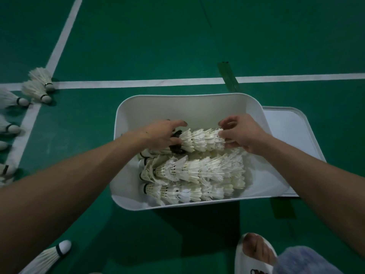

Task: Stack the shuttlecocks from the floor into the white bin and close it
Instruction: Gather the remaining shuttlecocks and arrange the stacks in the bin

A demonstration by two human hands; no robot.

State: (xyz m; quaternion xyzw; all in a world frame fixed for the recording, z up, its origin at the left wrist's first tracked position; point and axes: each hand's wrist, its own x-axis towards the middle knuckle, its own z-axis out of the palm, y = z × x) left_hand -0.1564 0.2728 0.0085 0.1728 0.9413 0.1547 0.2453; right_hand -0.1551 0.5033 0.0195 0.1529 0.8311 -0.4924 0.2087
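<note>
The white bin (pixel 177 107) stands open on the green court floor (pixel 158 40) at the centre of the frame. Its lid (pixel 290 131) lies flat on the floor against the bin's right side, partly hidden behind the bin wall. Inside the bin, the stored rows (pixel 197 172) of nested shuttlecocks lie on their sides with the corks toward the left. Both hands reach into the far part of the bin and hold one nested stack (pixel 201 140) horizontally above the stored rows. The left hand (pixel 162 135) has its fingers curled round the cork end of this stack. The right hand (pixel 241 133) pinches the feather end between thumb and fingers. Loose shuttlecocks (pixel 37 89) lie on the floor along the left edge of the frame, near the crossing of the white court lines (pixel 138 83). One further shuttlecock (pixel 49 258) lies at the lower left. A patch of green tape (pixel 229 76) crosses the line above the bin. A foot in a white slipper (pixel 245 262) shows at the lower right.
</note>
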